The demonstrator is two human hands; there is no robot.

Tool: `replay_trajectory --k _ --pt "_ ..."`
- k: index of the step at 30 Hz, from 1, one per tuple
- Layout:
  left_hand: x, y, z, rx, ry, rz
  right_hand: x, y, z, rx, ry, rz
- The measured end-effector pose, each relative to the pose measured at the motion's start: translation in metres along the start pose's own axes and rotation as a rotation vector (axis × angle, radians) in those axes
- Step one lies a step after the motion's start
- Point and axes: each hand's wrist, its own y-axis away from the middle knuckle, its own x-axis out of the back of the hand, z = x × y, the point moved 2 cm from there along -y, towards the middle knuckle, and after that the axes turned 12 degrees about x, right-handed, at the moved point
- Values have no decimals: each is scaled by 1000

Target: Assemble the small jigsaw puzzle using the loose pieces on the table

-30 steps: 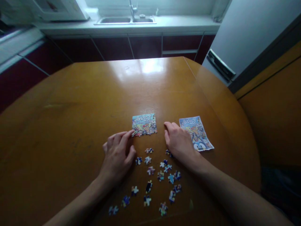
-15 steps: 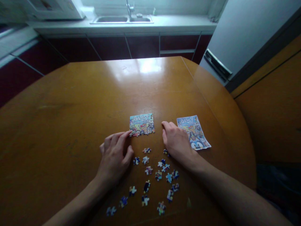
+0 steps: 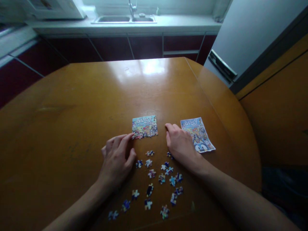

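Worktop [image 3: 103, 93] of shiny brown wood fills most of the view, with rounded sides and bright light shining on its far end. Dark red cupboards [image 3: 144, 47] go along the back, past the far edge. A big grey fridge [image 3: 250, 35] stands at the far right. Over the cupboards there is a metal sink [image 3: 131, 20] with a tap [image 3: 132, 9]. Two bare hands lie low over the worktop. The left hand [image 3: 117, 157] has its fingers bent and its thumb spread away from the pointing finger, so there is a gap between them. The tip of that finger touches the near left corner of the puzzle. The right hand [image 3: 181, 141] has its fingers curled down, and I can't tell if anything is under them. It covers some of the left side of a paper sheet [image 3: 202, 134], which has a colourful cartoon picture and big letters at its far end. The puzzle [image 3: 145, 126] lies flat between the hands, a bit past them, with its pieces joined up and a bumpy near edge. Loose pieces [image 3: 151, 173] are spread nearer, between the two arms. Some touch each other, and one piece [image 3: 169, 155] is partly hidden by the right hand.
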Motion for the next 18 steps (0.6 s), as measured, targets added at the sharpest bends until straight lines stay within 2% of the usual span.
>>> replay_trajectory --k 18 --pt "-1 0 -1 -4 6 8 2 -1 -1 -16 -2 -30"
